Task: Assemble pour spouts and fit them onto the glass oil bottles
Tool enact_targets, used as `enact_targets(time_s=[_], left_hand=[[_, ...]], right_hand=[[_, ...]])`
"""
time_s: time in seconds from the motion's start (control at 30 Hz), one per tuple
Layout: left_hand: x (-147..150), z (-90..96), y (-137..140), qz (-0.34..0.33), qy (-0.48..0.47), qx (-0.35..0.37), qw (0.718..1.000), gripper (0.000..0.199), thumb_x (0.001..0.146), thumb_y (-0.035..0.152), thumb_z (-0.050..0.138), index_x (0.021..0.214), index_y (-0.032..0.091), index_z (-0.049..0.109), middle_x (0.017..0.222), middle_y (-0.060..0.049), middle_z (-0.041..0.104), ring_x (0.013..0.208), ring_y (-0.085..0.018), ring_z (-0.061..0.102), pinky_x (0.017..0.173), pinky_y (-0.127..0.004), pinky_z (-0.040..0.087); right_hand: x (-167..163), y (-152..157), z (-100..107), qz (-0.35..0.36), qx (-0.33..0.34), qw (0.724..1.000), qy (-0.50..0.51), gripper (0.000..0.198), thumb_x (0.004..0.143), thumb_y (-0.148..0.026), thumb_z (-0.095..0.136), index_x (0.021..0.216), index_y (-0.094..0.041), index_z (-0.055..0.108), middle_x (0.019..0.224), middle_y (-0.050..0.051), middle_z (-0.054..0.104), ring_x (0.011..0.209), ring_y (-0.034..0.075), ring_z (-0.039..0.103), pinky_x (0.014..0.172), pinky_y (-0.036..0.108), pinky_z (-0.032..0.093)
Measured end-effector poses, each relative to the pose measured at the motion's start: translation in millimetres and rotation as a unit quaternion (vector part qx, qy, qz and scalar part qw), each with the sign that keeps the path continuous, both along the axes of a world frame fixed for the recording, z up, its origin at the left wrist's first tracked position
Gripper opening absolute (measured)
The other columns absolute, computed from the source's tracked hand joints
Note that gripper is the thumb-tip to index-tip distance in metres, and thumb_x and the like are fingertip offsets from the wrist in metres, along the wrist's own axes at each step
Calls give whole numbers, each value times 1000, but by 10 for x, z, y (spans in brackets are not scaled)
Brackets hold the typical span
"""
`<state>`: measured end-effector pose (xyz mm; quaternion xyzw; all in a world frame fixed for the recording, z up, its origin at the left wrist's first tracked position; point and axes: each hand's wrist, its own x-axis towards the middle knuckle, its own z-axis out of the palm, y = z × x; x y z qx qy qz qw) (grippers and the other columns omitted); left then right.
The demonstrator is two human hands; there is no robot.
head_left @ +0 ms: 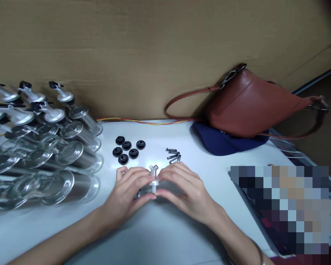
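Observation:
Between my two hands stands a silver pourer spout, upright, with a forked top, a round flange and a short stem below. The fingers and thumb of my left hand pinch it from the left. From the other side, my right hand grips the same spout, thumb low by the stem. Just beyond my left hand lie several black round stoppers. Several small dark lever pieces lie past my right fingertips. Something small behind my left fingers is mostly hidden.
Glass bottles crowd the left, some topped with silver pourers. A brown leather bag rests on a dark blue cap at the back right. A pixelated screen lies right. Thin wires run along the cardboard wall.

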<state>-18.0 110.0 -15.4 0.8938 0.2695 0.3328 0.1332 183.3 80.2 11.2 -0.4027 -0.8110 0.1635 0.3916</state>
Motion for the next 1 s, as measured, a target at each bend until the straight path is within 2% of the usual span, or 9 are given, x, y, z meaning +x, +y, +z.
enact_targets(time_s=[0.2, 0.37, 0.53, 0.63, 0.7, 0.77, 0.9, 1.0], left_hand=[[-55, 7, 36, -18, 13, -1, 1000, 21, 93, 34, 47, 110, 21, 49, 97, -3, 67, 95, -17, 59, 81, -33, 31], [-55, 47, 31, -17, 32, -13, 999, 18, 93, 28, 47, 110, 22, 50, 97, -1, 68, 96, -17, 58, 81, -33, 30], [-12, 89, 13, 8, 8, -11, 1000, 19, 86, 21, 53, 105, 22, 50, 92, 0, 70, 88, -17, 62, 82, -35, 31], [3, 102, 20, 22, 2, -19, 1000, 20, 82, 19, 54, 102, 23, 51, 89, 1, 70, 84, -16, 63, 83, -36, 31], [1, 99, 24, 26, 0, -25, 999, 21, 80, 18, 54, 101, 23, 52, 87, 1, 70, 83, -17, 64, 83, -37, 32], [-5, 90, 22, 25, -2, -29, 999, 23, 78, 18, 53, 100, 23, 53, 86, 1, 71, 82, -17, 64, 85, -38, 32], [-11, 77, 12, 20, -5, -39, 999, 25, 76, 16, 53, 100, 24, 53, 84, 2, 70, 82, -17, 63, 89, -39, 30], [-4, 85, 11, 17, -6, -40, 999, 27, 75, 15, 54, 100, 24, 53, 84, 2, 70, 80, -16, 63, 90, -38, 30]], right_hand=[[4, -2, -5, 2, -10, 1000, -15, 12, 89, -29, 57, 96, -19, 57, 86, 5, 67, 78, 17, 59, 71, 32, 45], [-22, 7, -3, -3, 16, 1000, -25, 10, 91, -27, 54, 95, -19, 57, 83, 4, 67, 74, 15, 59, 70, 30, 45], [25, 23, 30, 2, 27, 999, -32, 3, 89, -18, 56, 91, -17, 57, 80, 2, 68, 71, 13, 58, 70, 29, 44], [208, 68, 84, -50, 13, 998, -42, 6, 87, -12, 55, 87, -17, 58, 79, 3, 67, 72, 13, 59, 72, 29, 44], [374, 108, 111, -115, -29, 991, -66, 7, 87, -14, 54, 84, -17, 59, 78, 3, 67, 73, 15, 61, 72, 29, 45], [526, 138, 114, -154, -102, 977, -107, 9, 86, -16, 55, 80, -18, 61, 78, 3, 67, 73, 16, 62, 70, 29, 46], [675, 134, 61, -138, -249, 946, -155, 12, 84, -16, 55, 79, -20, 65, 82, 2, 67, 75, 16, 62, 70, 28, 47], [656, 112, 29, -121, -303, 932, -157, 13, 84, -15, 55, 79, -20, 67, 83, 2, 67, 76, 16, 62, 72, 27, 47]])
